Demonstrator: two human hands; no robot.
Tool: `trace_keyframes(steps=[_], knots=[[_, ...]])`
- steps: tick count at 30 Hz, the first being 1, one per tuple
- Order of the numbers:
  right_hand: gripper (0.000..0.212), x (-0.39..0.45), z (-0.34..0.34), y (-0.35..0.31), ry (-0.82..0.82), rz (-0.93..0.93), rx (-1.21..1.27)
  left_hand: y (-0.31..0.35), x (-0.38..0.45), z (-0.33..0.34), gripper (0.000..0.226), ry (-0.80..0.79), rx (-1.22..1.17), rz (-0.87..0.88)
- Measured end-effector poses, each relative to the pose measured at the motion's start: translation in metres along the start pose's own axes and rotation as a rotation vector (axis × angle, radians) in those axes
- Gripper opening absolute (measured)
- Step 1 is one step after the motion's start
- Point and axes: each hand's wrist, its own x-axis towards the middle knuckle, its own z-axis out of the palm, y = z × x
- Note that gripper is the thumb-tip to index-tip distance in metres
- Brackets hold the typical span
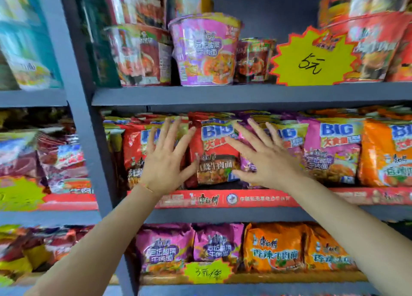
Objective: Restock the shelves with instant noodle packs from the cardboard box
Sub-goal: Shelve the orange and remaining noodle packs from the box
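Both hands up at the middle shelf [223, 213], flanking 1 red noodle pack [214, 148] standing upright in the front row. Left hand [166, 160] sits at the pack's 9 o'clock side, fingers straight and spread, lying across the neighbouring red pack [133, 148], its thumb against the centre pack's left edge. Right hand [265, 157] is at the pack's 3 o'clock side, fingers straight and fanned, palm over the pink pack [330, 148] row's left end. Neither hand curls round anything; both read as released, flat-pressing or just hovering, cannot tell which.

Step, as a judgement: seating and squaring the red pack into its slot, not fetching. The pack looks in place between red row and pink row.

Cardboard box is not in view, presumably somewhere toward 6 o'clock, below frame.

Next move calls for: pull both hands back toward 6 o'clock, look down to the box, take 1 more pack. Row is tight, so any further pack needs a gap pushed open first, or goes to the lower shelf [245, 286].

Above at 12 o'clock: cup noodles [205, 50] and a yellow price tag [312, 59].
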Motion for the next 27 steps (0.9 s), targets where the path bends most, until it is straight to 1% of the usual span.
trace_keyframes(steps=[2, 4, 5, 8, 10, 12, 14, 17, 19, 21, 25, 27], knots=[[0.064, 0.019, -0.009, -0.021, 0.132, -0.018, 0.053, -0.009, -0.002, 0.006, 0.085, -0.067, 0.008, -0.044], [0.052, 0.049, -0.013, -0.039, 0.206, 0.0, 0.086, -0.014, -0.001, 0.011, 0.087, -0.106, 0.023, -0.062], [0.048, 0.064, -0.015, -0.047, 0.189, 0.03, 0.105, -0.016, 0.001, 0.014, 0.087, -0.112, 0.032, -0.064], [0.039, 0.101, -0.022, -0.06, 0.016, 0.183, 0.176, -0.02, 0.008, 0.016, 0.083, -0.109, 0.024, -0.069], [0.033, 0.118, -0.024, -0.061, -0.058, 0.28, 0.186, -0.021, 0.01, 0.016, 0.081, -0.106, 0.028, -0.061], [0.026, 0.131, -0.024, -0.059, -0.136, 0.328, 0.184, -0.021, 0.01, 0.016, 0.082, -0.105, 0.035, -0.059], [0.021, 0.14, -0.022, -0.055, -0.193, 0.371, 0.262, -0.02, 0.009, 0.015, 0.09, -0.104, 0.038, -0.06], [0.018, 0.149, -0.019, -0.05, -0.202, 0.437, 0.49, -0.016, 0.009, 0.016, 0.112, -0.129, 0.039, -0.104], [0.018, 0.15, -0.02, -0.048, -0.21, 0.425, 0.584, -0.013, 0.01, 0.016, 0.123, -0.13, 0.038, -0.134], [0.017, 0.149, -0.02, -0.047, -0.236, 0.366, 0.622, -0.011, 0.01, 0.016, 0.129, -0.14, 0.028, -0.154], [0.02, 0.144, -0.024, -0.042, -0.274, 0.31, 0.728, -0.01, 0.009, 0.018, 0.13, -0.149, 0.019, -0.166], [0.02, 0.142, -0.025, -0.04, -0.292, 0.294, 0.74, -0.01, 0.008, 0.018, 0.13, -0.149, 0.012, -0.167]])
